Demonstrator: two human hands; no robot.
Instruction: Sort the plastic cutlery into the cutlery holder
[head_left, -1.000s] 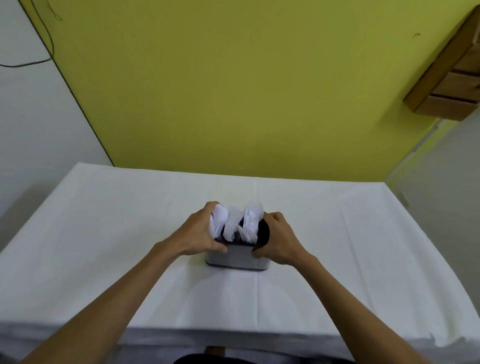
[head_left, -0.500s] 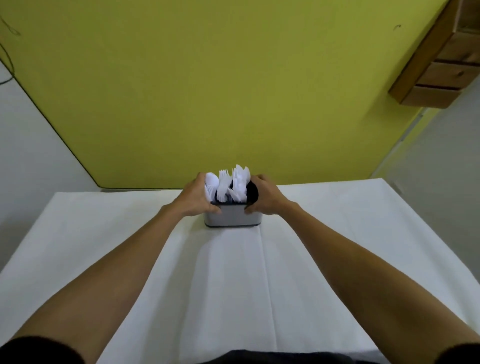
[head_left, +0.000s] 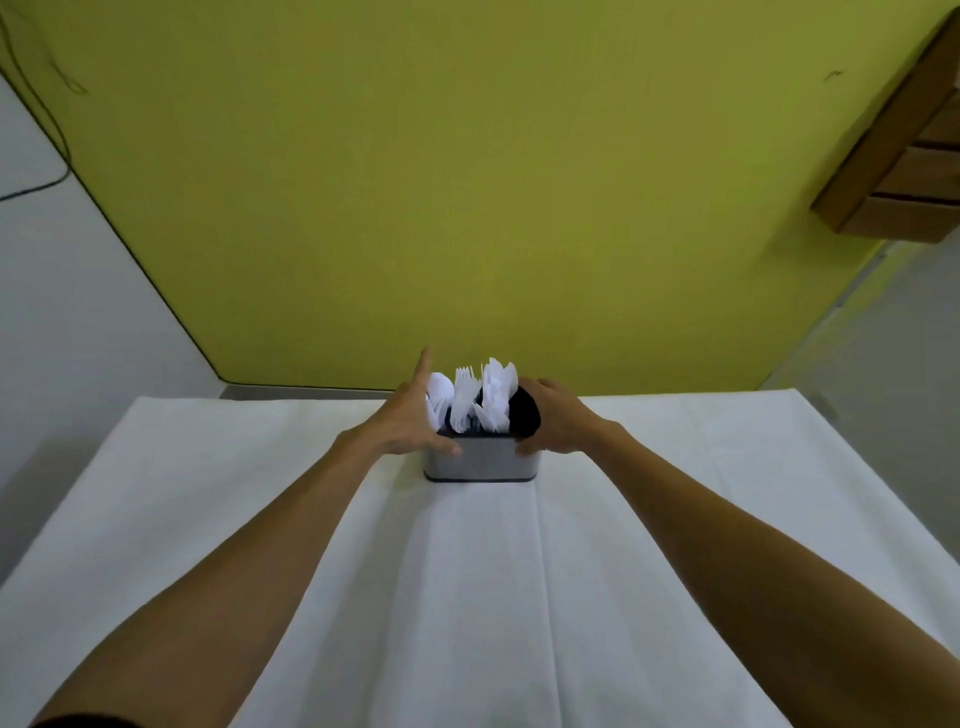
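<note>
1. Centrally, toward the far side of the worktop (head_left: 467, 597), the cutlery holder (head_left: 478, 462) stands upright: grey rounded box, dark base edge, black upper part (head_left: 524, 415) showing at its right end.
2. Plastic cutlery (head_left: 478, 400), all white, stands in the holder with heads up, in three bunches side by side: spoons (head_left: 440, 389) on the left, forks (head_left: 464, 395) in the middle. The right bunch (head_left: 498, 389) is too blurred to name.
3. Left hand (head_left: 410, 421) is at the holder's left end. Its fingers (head_left: 423, 369) are straight and pointing up beside the spoons, with the thumb (head_left: 441, 446) laid on the front rim. The hand is spread and not wrapped round anything.
4. Right hand (head_left: 558, 418) cups the holder's right end, fingers curved over the black part and thumb (head_left: 524, 449) at the front right corner. Cannot tell whether it actually grips or only rests there.
5. Both forearms are bare and stretched forward over the worktop, one each side of the holder.
6. Worktop is covered with a white cloth with lengthwise creases.
7. Behind it is a yellow-green wall (head_left: 467, 182), with a wooden shelf unit (head_left: 904, 171) at upper right.
8. A thin dark cable (head_left: 47, 104) runs down the wall at upper left.
</note>
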